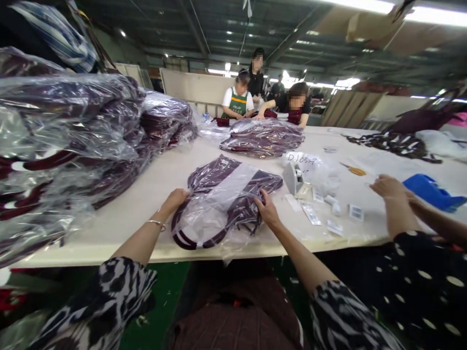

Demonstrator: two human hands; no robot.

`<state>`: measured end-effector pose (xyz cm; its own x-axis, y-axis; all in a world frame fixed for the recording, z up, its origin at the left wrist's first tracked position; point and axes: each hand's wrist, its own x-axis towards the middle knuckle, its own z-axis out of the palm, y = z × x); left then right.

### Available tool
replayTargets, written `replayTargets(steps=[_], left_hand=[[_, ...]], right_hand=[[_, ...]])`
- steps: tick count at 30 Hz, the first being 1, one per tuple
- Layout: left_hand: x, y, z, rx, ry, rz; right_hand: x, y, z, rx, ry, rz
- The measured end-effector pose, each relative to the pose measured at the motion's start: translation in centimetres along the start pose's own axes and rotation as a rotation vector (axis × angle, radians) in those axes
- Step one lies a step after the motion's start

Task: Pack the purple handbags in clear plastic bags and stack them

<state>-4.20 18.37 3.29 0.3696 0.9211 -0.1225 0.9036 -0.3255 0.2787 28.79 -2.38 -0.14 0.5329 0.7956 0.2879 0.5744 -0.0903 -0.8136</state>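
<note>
A folded dark maroon garment in a clear plastic bag (219, 194) lies on the table in front of me, with a curved maroon band toward the near side. My left hand (178, 200) grips the bag's left edge, its fingers closed on the plastic. On the right side, my right hand (267, 209) holds the bag's edge between thumb and fingers. Parts of the fingers on both hands are hidden by the bag. A tape dispenser (293, 178) stands just beyond my right hand, with paper labels (310, 214) near it.
Bagged maroon garments (91, 126) are piled high at left; another bagged stack (262, 137) lies ahead. Yellow-handled scissors (353, 169) and a blue object (432, 192) are at right. A co-worker's hand (388, 187) reaches in beside me. Several people work across the table (146, 194).
</note>
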Motion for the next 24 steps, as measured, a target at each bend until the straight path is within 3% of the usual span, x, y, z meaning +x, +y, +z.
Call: replayTargets(steps=[3,5,6,8,10,12,14,17,19,20,22,24], left_hand=[[-2.4,-1.3,-0.4,-0.022,0.020,-0.076],[-5.0,-2.4,-0.3,-0.053,0.151,-0.078],[-6.5,-2.9,-0.1,-0.068,0.241,-0.019],[-9.6,-3.5,0.8,-0.088,0.378,0.223],[-12.2,-3.3,2.1,-0.079,0.366,0.486],[-14.1,-2.5,3.0,-0.055,0.280,0.604],[-15.2,-1.4,3.1,-0.040,0.251,0.583],[-17.0,0.1,1.6,-0.111,0.436,0.412],[-18.9,1.2,0.6,-0.227,0.504,0.326],[-20.0,1.9,0.4,-0.282,0.427,0.340],[-21.9,3.3,1.2,-0.349,0.071,0.479],[-22.8,4.7,3.1,-0.324,-0.270,0.627]], right_hand=[[3.5,0.6,-1.2,-0.123,0.053,-0.011],[3.3,1.4,-3.0,-0.166,0.139,-0.086],[2.5,1.8,-3.9,-0.173,0.172,-0.142],[0.0,2.4,-5.4,-0.189,0.172,-0.275],[-2.5,2.6,-5.9,-0.233,0.094,-0.404],[-4.1,2.3,-5.4,-0.292,0.006,-0.477],[-4.5,1.8,-4.3,-0.356,-0.084,-0.510],[-4.2,0.8,-3.5,-0.447,-0.195,-0.526],[-4.6,0.4,-4.1,-0.436,-0.185,-0.520],[-5.0,0.4,-4.7,-0.395,-0.162,-0.518],[-6.5,0.8,-6.3,-0.278,-0.096,-0.510],[-8.3,1.9,-8.2,-0.197,-0.020,-0.465]])
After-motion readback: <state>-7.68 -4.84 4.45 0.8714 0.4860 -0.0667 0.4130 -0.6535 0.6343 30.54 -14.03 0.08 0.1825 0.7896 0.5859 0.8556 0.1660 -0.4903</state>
